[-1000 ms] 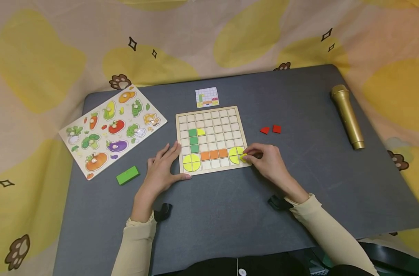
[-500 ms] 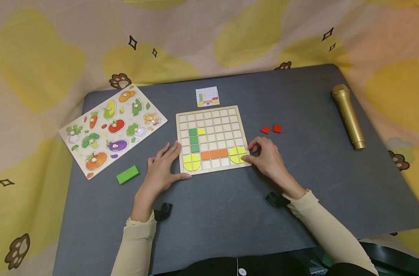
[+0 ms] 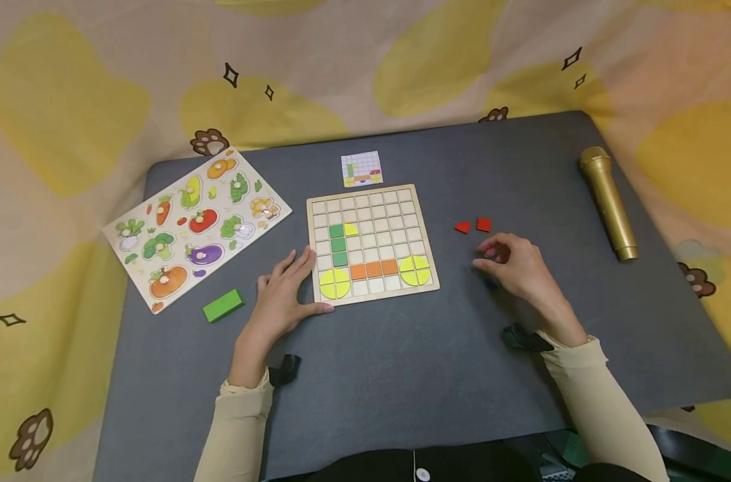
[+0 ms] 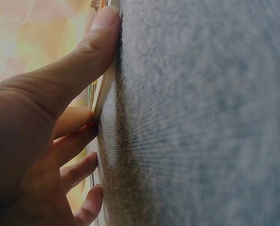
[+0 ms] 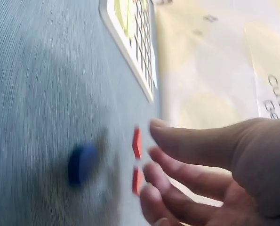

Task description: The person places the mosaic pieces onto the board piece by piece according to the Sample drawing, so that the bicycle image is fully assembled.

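Note:
My left hand lies at the near left corner of a wooden grid board, its straight fingers along the left edge and its thumb on the near edge. Yellow quarter pieces form a circle at the board's right and another circle at its left. Three orange squares and a column of green squares sit between and above. Off the board hovers my right hand, fingers loosely bent and holding nothing. Below it lies a blue piece, mostly hidden in the head view. Two red pieces lie beyond.
A small pattern card lies behind the board. To the left are a vegetable knob puzzle and a green block. A gold microphone lies near the table's right edge.
My right hand has set the last yellow quarter into the right circle, let go, and moved right, off the board. My left hand has stayed at the board's corner.

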`<action>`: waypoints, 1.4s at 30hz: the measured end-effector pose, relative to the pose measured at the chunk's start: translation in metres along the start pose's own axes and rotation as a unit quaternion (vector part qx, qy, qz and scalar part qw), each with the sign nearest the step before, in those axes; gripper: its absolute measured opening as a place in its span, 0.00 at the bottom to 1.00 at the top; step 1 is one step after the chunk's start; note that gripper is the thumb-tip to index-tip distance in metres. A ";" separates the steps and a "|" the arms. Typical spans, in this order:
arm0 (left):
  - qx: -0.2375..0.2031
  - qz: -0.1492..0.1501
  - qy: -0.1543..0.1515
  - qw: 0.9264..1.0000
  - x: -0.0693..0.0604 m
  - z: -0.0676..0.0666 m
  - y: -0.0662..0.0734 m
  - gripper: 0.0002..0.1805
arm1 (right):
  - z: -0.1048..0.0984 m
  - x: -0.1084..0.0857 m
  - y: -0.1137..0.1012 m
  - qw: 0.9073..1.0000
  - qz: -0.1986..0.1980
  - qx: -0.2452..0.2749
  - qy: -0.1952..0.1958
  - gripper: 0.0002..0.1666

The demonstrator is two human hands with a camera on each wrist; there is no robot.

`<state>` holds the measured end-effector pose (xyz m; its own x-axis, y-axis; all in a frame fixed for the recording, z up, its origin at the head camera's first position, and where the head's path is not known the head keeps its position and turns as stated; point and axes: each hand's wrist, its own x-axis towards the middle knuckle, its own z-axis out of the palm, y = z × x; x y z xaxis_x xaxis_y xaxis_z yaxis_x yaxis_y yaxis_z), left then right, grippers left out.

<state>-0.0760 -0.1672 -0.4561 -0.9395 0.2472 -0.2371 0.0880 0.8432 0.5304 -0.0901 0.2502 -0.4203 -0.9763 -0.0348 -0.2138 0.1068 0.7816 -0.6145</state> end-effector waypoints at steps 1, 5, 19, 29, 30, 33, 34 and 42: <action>0.000 0.000 0.000 1.000 0.000 0.000 0.000 0.65 | -0.003 -0.002 0.003 1.000 0.005 -0.004 -0.006 0.16; 0.001 0.000 0.000 1.000 0.000 -0.001 0.000 0.65 | -0.010 -0.012 0.013 0.998 0.016 -0.028 -0.047 0.15; 0.000 -0.005 -0.001 1.000 -0.001 -0.001 0.000 0.65 | 0.020 -0.010 -0.006 0.995 -0.079 -0.064 -0.005 0.06; 0.003 -0.001 0.002 1.000 0.000 0.000 0.000 0.65 | 0.066 0.002 -0.050 0.965 -0.257 -0.019 -0.048 0.05; 0.003 -0.002 0.002 1.000 0.001 0.001 0.000 0.65 | 0.070 0.003 -0.054 0.962 -0.268 -0.022 -0.055 0.05; 0.004 -0.003 0.003 1.000 0.001 0.001 -0.001 0.65 | 0.081 0.007 -0.066 0.953 -0.291 -0.030 -0.073 0.04; 0.004 -0.003 0.003 1.000 0.000 0.001 -0.001 0.65 | 0.085 0.008 -0.069 0.951 -0.298 -0.034 -0.076 0.04; 0.006 -0.003 0.007 1.000 0.000 0.001 -0.001 0.64 | 0.100 0.020 -0.087 0.941 -0.324 -0.067 -0.073 0.05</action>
<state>-0.0760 -0.1669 -0.4576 -0.9447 0.2354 -0.2282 0.0867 0.8507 0.5184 -0.1000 0.1187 -0.4471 -0.7907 -0.6088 0.0643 -0.5364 0.6384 -0.5520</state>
